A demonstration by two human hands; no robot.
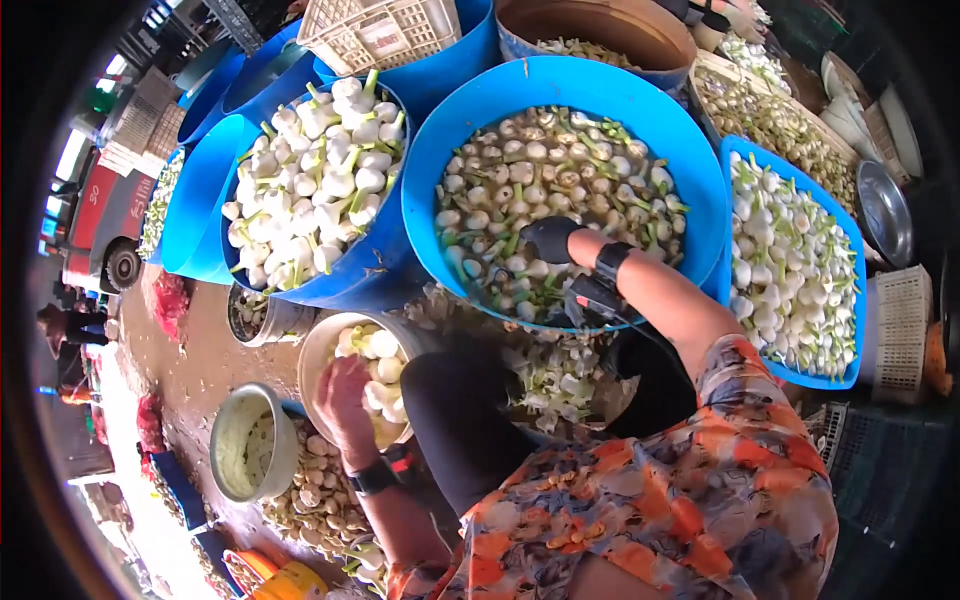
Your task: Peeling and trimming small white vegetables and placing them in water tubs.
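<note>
My right hand (553, 238), in a dark glove, reaches into a large blue plastic tub (420, 187) of murky water with floating garlic bulbs (534, 193) on short green stems. Its fingertips are hidden among the bulbs. My bare left hand (346, 397) is at the left side of a pale plastic bucket (310, 345) holding peeled white bulbs (385, 343); whether its fingers grip one cannot be told. A blue barrel heaped with white garlic bulbs (315, 180) stands beyond the bucket, left of the tub.
At right, a blue crate (855, 300) holds trimmed garlic. A grey-green basin (281, 450) stands left of my left hand, beside bulbs piled on the floor (315, 495). Peelings (559, 382) lie below the tub. A plastic basket (442, 19) rests on a blue barrel behind. Another person's arm shows at top right.
</note>
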